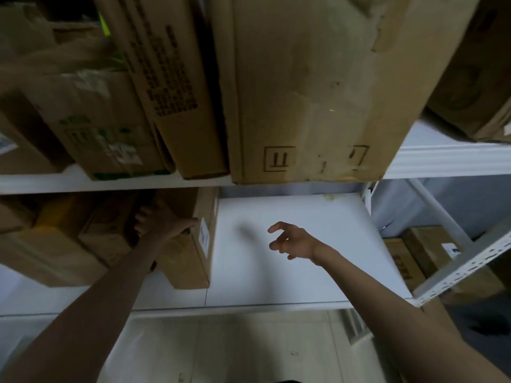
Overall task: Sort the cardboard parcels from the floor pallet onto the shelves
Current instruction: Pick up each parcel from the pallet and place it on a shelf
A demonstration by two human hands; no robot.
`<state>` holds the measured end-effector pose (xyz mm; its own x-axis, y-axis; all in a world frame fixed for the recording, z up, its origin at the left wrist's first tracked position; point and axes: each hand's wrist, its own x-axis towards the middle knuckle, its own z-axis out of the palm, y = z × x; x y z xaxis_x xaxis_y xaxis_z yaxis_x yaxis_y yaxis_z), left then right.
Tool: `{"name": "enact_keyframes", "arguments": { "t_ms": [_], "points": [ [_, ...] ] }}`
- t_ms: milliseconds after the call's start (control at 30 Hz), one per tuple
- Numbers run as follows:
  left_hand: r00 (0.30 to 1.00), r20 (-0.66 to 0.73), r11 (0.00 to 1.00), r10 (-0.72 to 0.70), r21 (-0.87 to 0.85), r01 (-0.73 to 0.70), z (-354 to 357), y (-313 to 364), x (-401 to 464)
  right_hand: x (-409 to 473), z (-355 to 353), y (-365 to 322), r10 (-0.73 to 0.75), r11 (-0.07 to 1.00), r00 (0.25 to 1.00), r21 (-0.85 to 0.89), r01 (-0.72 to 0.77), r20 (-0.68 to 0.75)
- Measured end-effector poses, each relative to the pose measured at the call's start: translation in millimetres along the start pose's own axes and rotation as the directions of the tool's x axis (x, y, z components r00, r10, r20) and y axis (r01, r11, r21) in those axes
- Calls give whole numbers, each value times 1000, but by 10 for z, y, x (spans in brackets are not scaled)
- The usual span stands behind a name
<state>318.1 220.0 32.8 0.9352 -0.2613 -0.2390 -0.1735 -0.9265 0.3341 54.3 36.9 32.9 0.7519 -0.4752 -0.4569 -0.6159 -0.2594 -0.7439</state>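
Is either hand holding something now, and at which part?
The left hand grips the top edge of the upright parcel on the lower shelf. The right hand holds nothing.

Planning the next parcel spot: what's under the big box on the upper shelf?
Below the big box lies bare white lower shelf; the right hand hovers there. The far back is hidden.
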Motion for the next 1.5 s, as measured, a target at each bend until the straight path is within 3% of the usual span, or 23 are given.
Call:
{"name": "enact_keyframes", "arguments": {
  "t_ms": [367,467,600,767,900,967,1100,1300,1500],
  "points": [
    [995,79,995,67,-84,-61,637,359,-1337,-601,-6,1146,78,995,996,51,-80,31],
    [987,139,983,76,-177,-51,776,457,-1592,-763,2,1508,132,982,991,137,-129,-16],
    [952,228,936,203,-332,-120,921,501,-1879,-973,48,1893,228,952,970,225,-205,-79],
    [895,359,829,267,-559,-23,1113,362,-2087,-1205,150,2297,282,917,948,332,-220,-150],
    [863,423,793,276,-608,44,1262,191,-2074,-1287,257,2533,376,876,893,409,-255,-249],
    [859,433,783,274,-619,63,1281,104,-2016,-1290,329,2621,449,833,849,475,-285,-278],
    [829,478,753,291,-649,109,1249,-42,-1839,-1318,519,2643,577,656,797,684,-320,-181],
    [712,618,761,334,-623,184,1182,-287,-1468,-1296,660,2441,600,466,785,865,-187,-153],
    [676,681,778,281,-575,256,1166,-424,-991,-1318,713,2252,645,405,743,905,-133,-179]
  ]
}}
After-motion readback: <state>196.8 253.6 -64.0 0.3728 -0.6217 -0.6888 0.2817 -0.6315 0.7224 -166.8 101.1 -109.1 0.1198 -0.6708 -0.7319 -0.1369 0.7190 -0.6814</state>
